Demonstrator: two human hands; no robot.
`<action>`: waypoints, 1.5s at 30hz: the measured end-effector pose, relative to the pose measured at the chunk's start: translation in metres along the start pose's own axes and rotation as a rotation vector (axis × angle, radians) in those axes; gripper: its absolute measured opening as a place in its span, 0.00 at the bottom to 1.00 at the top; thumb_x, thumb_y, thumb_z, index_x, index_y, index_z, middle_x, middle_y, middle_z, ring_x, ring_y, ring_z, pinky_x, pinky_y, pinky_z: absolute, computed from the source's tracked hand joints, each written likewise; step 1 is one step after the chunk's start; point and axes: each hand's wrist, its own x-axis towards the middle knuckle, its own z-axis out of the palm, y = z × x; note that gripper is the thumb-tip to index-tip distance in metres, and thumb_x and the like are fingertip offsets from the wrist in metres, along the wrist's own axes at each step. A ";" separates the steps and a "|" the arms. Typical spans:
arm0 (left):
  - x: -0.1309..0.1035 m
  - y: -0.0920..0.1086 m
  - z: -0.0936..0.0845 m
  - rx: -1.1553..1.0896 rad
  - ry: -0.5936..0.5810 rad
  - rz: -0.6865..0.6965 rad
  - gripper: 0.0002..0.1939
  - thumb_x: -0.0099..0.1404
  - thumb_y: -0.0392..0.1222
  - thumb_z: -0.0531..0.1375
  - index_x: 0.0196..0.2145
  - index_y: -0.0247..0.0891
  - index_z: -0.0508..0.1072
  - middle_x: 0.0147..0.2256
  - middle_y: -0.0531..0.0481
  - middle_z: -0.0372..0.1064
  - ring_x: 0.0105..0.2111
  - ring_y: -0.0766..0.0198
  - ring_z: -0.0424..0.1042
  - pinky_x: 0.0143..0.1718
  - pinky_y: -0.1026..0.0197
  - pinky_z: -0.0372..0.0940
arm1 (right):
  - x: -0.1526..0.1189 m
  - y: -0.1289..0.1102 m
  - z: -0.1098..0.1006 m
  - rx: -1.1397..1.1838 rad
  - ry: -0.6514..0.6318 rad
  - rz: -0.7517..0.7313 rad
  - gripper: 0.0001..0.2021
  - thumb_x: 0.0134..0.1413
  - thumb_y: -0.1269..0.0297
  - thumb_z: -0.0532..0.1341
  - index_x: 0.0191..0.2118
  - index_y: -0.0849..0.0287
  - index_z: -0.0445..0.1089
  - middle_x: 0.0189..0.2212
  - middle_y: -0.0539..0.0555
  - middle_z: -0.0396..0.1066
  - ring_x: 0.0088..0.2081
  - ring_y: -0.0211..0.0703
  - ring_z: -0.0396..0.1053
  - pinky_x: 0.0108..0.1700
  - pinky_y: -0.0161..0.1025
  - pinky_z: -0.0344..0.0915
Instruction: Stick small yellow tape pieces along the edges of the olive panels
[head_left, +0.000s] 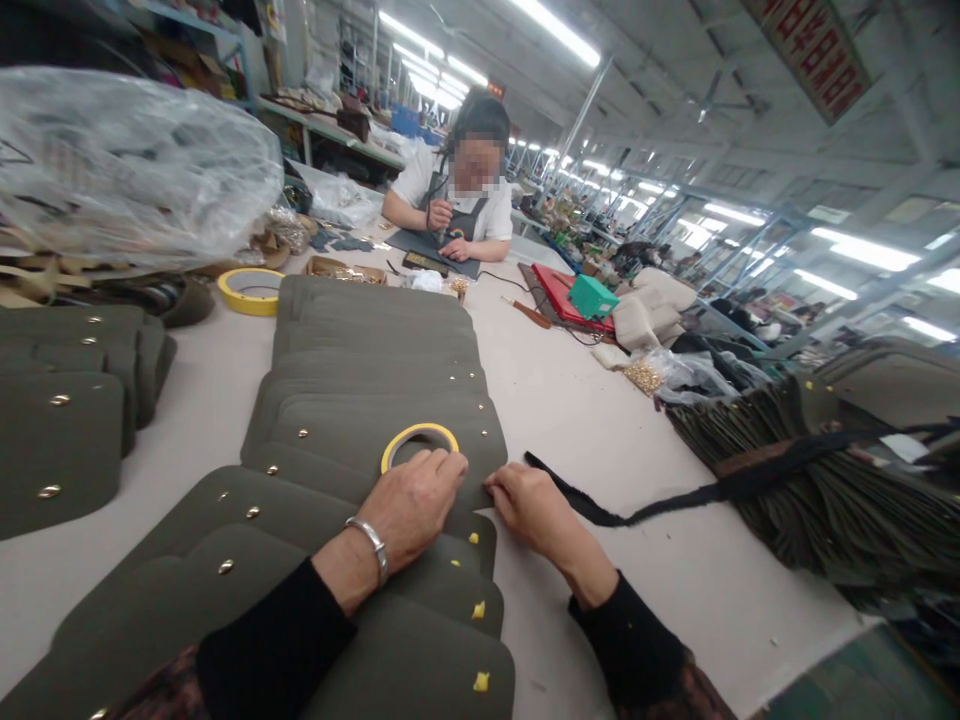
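My left hand [416, 505], with a silver bangle at its wrist, is closed on a roll of yellow tape [420, 432] above overlapping dark green panels [367, 410]. Just right of it, my right hand [529, 500] pinches at the right edge of one panel; whether its fingertips hold the panel or a bit of tape is too small to tell. Gold studs [226, 566] dot the left side of the panels. Small yellow tape pieces [481, 681] sit along the right edge of the nearer ones.
A second yellow roll [250, 291] lies behind at left, near more panels [60, 440]. A black strip [630, 515] runs to a large panel stack [847, 490] at right. Across the table [600, 600] a person [457, 190] works on a dark piece. A plastic bag [135, 160] fills the upper left.
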 end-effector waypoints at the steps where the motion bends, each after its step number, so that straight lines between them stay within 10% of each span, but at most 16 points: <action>1: 0.000 0.000 -0.001 -0.023 0.015 0.011 0.11 0.72 0.38 0.45 0.39 0.38 0.66 0.34 0.49 0.68 0.36 0.58 0.67 0.37 0.57 0.63 | 0.004 -0.002 -0.001 0.026 -0.018 0.057 0.10 0.57 0.74 0.56 0.32 0.61 0.74 0.31 0.56 0.76 0.35 0.43 0.73 0.39 0.34 0.64; 7: -0.002 -0.005 0.001 -0.119 0.115 0.058 0.10 0.71 0.36 0.46 0.40 0.38 0.66 0.35 0.49 0.70 0.37 0.60 0.70 0.39 0.58 0.65 | 0.019 -0.012 -0.016 0.101 -0.092 0.291 0.11 0.47 0.75 0.57 0.17 0.61 0.69 0.17 0.52 0.71 0.24 0.38 0.67 0.28 0.33 0.56; 12: -0.005 -0.006 0.003 -0.173 0.248 0.117 0.11 0.72 0.37 0.47 0.45 0.39 0.67 0.38 0.49 0.74 0.38 0.63 0.73 0.40 0.61 0.68 | 0.004 -0.009 -0.022 0.322 -0.248 0.172 0.11 0.45 0.76 0.57 0.16 0.61 0.69 0.13 0.47 0.65 0.18 0.33 0.59 0.21 0.32 0.50; 19: -0.006 -0.002 0.000 -0.181 0.364 0.121 0.13 0.71 0.40 0.49 0.52 0.38 0.64 0.42 0.49 0.76 0.36 0.63 0.77 0.36 0.63 0.70 | -0.010 -0.017 -0.013 0.567 0.356 0.033 0.10 0.56 0.70 0.59 0.43 0.59 0.74 0.37 0.54 0.77 0.35 0.40 0.72 0.38 0.36 0.67; 33: -0.011 -0.002 0.001 -0.136 0.218 0.091 0.12 0.71 0.37 0.49 0.50 0.39 0.61 0.36 0.51 0.76 0.33 0.62 0.76 0.31 0.63 0.67 | 0.004 -0.027 0.006 0.245 0.594 -0.346 0.08 0.55 0.76 0.54 0.34 0.58 0.67 0.27 0.53 0.71 0.30 0.40 0.68 0.33 0.36 0.66; 39: -0.009 0.000 -0.002 -0.153 0.157 0.042 0.09 0.70 0.36 0.48 0.36 0.41 0.67 0.29 0.53 0.70 0.30 0.64 0.71 0.30 0.64 0.63 | -0.001 -0.035 0.010 0.321 0.605 -0.154 0.07 0.50 0.74 0.55 0.29 0.58 0.70 0.22 0.50 0.70 0.24 0.37 0.67 0.29 0.34 0.64; 45: -0.007 0.011 0.001 -0.112 0.287 0.127 0.11 0.69 0.34 0.48 0.31 0.39 0.67 0.26 0.52 0.66 0.28 0.64 0.67 0.31 0.63 0.62 | 0.006 -0.029 0.012 1.007 0.378 0.385 0.06 0.48 0.64 0.60 0.26 0.59 0.69 0.17 0.48 0.69 0.18 0.37 0.68 0.21 0.32 0.65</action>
